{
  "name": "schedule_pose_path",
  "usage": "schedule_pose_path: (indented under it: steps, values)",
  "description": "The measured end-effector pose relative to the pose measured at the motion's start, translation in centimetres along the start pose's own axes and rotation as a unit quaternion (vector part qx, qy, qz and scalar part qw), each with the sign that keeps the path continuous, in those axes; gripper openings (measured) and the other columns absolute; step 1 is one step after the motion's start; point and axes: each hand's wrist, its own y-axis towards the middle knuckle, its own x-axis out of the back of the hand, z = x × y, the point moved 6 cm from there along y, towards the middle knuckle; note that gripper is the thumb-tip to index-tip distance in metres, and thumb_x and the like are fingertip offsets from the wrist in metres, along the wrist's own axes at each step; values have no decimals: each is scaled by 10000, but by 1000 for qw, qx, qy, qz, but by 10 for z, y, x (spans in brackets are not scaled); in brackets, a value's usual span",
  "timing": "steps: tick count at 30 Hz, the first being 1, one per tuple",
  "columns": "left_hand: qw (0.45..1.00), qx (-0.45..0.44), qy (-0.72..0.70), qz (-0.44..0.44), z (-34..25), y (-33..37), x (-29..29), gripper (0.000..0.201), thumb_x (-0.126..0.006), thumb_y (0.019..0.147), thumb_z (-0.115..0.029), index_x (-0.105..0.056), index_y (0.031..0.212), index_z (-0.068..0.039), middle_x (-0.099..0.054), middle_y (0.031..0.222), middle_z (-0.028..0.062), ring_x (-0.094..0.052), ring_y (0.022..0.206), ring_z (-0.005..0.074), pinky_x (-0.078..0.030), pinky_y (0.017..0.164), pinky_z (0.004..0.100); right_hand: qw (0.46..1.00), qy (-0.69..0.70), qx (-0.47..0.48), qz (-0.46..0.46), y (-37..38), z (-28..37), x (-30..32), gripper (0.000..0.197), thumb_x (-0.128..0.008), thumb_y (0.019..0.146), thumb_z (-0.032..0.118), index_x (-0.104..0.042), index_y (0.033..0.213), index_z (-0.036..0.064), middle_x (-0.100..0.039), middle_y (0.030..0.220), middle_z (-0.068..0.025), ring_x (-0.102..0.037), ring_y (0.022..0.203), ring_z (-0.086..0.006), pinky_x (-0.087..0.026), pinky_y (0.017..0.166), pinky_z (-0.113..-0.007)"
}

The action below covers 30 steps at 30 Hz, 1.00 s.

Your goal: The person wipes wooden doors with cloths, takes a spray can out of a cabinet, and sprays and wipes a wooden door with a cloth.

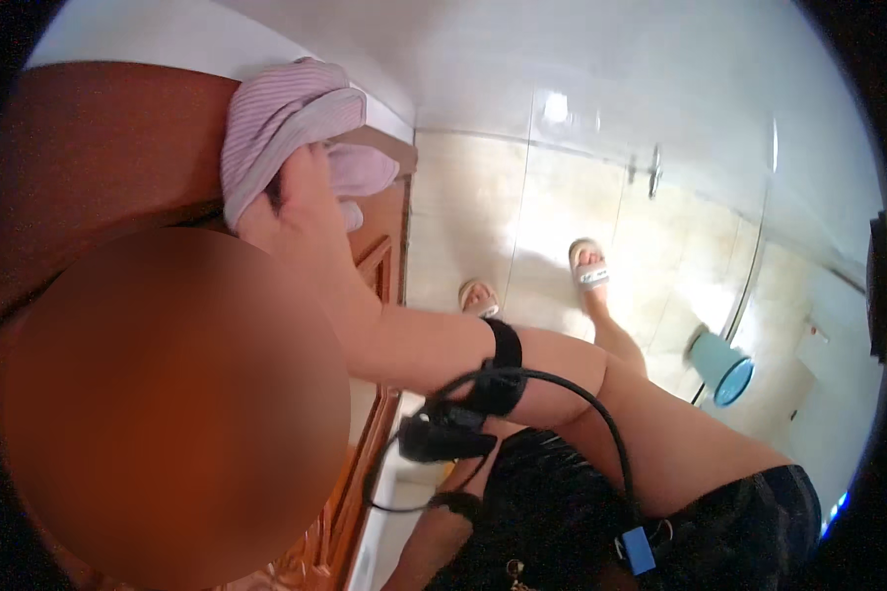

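Note:
My right arm, with a black strap [504,366] around it, stretches across to the upper left. At its end my right hand [294,187] grips a pink-and-white striped cloth [284,126], whose folds hide most of the fingers. The cloth is bunched against a reddish-brown wooden surface [118,138], and part of it hangs over the edge beside the white wall. Part of my other arm [429,547], also strapped, shows at the lower edge; the left hand itself is out of sight.
A carved wooden panel [370,295] drops below the surface. Pale floor tiles [463,197] lie beneath, with my sandalled feet on them. A light-blue bucket [719,366] stands at the right. A black cable [616,433] loops by my arm. A round blur covers the lower left.

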Motion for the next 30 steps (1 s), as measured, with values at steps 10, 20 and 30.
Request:
schedule_pose_path:
  steps: [10, 20, 30]
  values:
    - [842, 50, -255, -472, 28, -73, 101, 302, -526, 874, -226, -622, 1086, -34, -635, 1031, 194, -579, 1019, 346, -453, 901, 418, 946, -109, 159, 262, -39, 259, -92, 277, -517, 840, 106, -468, 1034, -85, -421, 1149, -332, -461, 1046, -493, -387, 927, -513]
    - [631, 303, -317, -640, 123, -223, -76, 170, -617, 769, -83, -627, 938, -82, -651, 887, 176, -634, 826, 360, -508, 704, 444, 814, 25, 522, 255, -147, 434, -228, 300, -609, 777, 149, -619, 1038, 2, -588, 1074, -211, -549, 1031, -379, -435, 917, -420]
    - [175, 406, -488, -753, 35, -451, -260, 216, -452, 742, 96, -557, 886, -26, -547, 758, 58, -529, 709, 186, -457, 666, 320, 715, 22, 677, 176, -272, 553, -179, 287, -567, 804, 180, -625, 1019, -2, -574, 1129, -268, -556, 1058, -382, -439, 897, -462]
